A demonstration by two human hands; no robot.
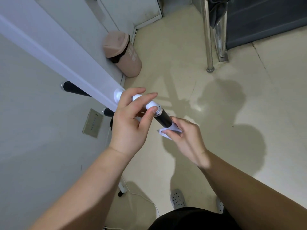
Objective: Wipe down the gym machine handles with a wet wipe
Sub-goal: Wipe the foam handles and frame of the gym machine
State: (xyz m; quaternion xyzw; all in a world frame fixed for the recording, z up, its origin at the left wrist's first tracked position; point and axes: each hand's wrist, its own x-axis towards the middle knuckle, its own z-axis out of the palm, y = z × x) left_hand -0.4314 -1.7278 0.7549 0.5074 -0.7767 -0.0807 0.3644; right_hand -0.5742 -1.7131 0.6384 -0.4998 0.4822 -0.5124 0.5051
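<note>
A black foam handle [163,119] sticks out from a white arm [150,105] of the machine's white upright post [54,52]. My left hand [131,120] grips that white arm just behind the handle's metal collar, thumb on the collar. Wrapped around the tip of the black handle is a white wet wipe [169,131], which my right hand [186,138] pinches there. Two more black handles [74,89] [108,112] jut out to the left behind the post.
A brown swing-lid bin [123,53] stands against the wall beyond the post. Chrome legs [209,39] and a dark cabinet [265,20] are at the top right. A white cable [144,199] lies on the floor near my grey clogs [177,198].
</note>
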